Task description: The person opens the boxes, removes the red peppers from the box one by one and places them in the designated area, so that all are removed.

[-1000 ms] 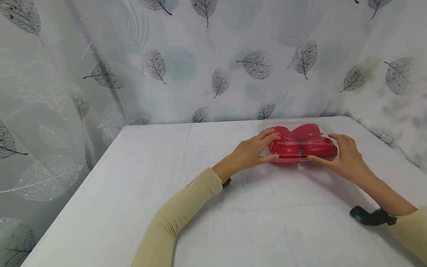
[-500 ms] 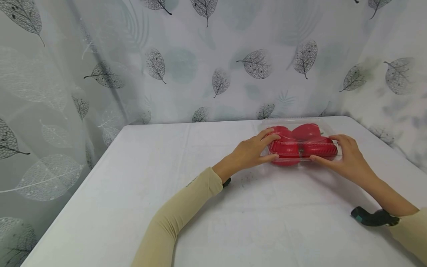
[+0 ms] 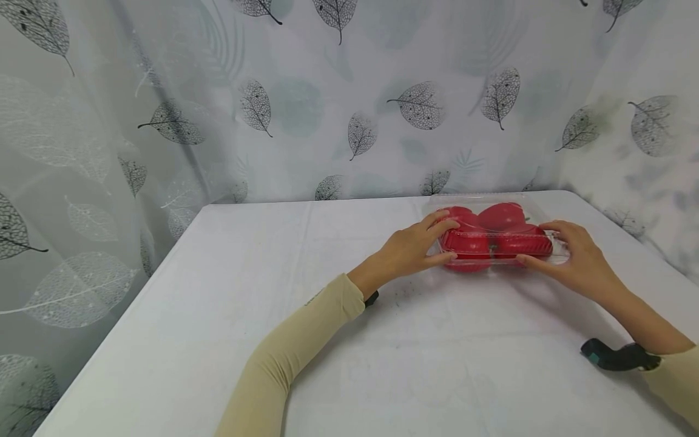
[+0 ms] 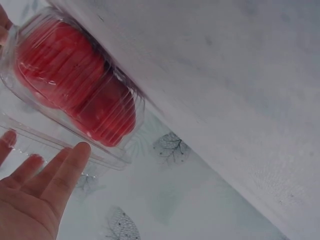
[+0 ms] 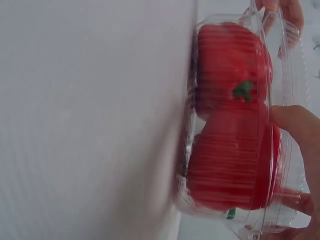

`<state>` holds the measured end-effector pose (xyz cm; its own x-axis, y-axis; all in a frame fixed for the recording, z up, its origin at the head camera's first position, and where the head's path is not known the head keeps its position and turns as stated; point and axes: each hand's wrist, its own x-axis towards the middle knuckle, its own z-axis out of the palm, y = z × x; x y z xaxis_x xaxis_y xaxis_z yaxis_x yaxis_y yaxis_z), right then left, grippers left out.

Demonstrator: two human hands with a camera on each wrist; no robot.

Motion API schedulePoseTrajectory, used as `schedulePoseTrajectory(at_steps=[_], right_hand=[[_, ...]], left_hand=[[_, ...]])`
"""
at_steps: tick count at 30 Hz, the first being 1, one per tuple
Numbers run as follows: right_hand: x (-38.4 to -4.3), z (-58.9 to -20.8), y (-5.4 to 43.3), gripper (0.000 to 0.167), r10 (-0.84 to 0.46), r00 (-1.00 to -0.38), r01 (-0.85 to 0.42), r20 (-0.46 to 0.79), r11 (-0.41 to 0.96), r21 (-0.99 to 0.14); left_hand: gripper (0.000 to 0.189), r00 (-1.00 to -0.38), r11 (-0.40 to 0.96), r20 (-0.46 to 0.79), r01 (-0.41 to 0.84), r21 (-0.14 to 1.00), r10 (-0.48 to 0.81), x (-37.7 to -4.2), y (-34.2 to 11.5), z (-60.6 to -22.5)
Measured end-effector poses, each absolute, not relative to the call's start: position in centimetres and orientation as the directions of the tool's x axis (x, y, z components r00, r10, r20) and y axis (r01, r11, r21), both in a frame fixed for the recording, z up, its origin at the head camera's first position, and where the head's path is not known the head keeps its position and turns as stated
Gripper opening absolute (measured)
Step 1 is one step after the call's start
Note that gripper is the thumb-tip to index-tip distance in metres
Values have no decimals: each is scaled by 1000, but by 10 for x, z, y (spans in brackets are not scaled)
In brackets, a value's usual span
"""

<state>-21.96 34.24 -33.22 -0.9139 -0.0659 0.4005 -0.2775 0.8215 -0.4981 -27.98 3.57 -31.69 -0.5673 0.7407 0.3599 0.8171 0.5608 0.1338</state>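
A clear plastic clamshell container point(image 3: 494, 260) with several red, rounded vegetables point(image 3: 500, 217) inside lies toward the table's far right. Short green stems point(image 5: 243, 90) show through its ribbed plastic in the right wrist view. My left hand point(image 3: 411, 247) holds the container's left end, fingers over the top and thumb at the front edge. At the right end my right hand point(image 3: 583, 260) grips the rim. Its thumb lies along the rim point(image 5: 287, 67) in the right wrist view, with fingers partly seen through the plastic. Whether the lid is latched, I cannot tell.
A white cloth covers the table point(image 3: 327, 243). Behind it hangs a pale curtain point(image 3: 306, 109) printed with leaves. A dark camera mount point(image 3: 619, 355) sits at my right wrist, near the tabletop.
My right hand has slid a little to the right along the container's front edge, thumb included. The left hand and the container have stayed put.
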Motion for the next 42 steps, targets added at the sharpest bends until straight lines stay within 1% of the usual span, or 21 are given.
schedulePoseTrajectory(at_steps=[9,18,34,42], right_hand=[[-219,-330,346,67,-75,-917,-277,391,827,-490],[-220,-330,349,65,-84,-918,-279,387,831,-482],[-220,-327,357,60,-114,-906,-306,407,842,-444],[-222,-328,360,60,-120,-903,-319,413,831,-455]], left_hand=[[59,-569,563,359,816,133,740,-279,36,-316],[59,-551,551,378,826,121,744,-280,35,-317],[61,-550,547,376,827,127,746,-281,35,-316],[61,-555,545,366,827,139,747,-279,35,-315]])
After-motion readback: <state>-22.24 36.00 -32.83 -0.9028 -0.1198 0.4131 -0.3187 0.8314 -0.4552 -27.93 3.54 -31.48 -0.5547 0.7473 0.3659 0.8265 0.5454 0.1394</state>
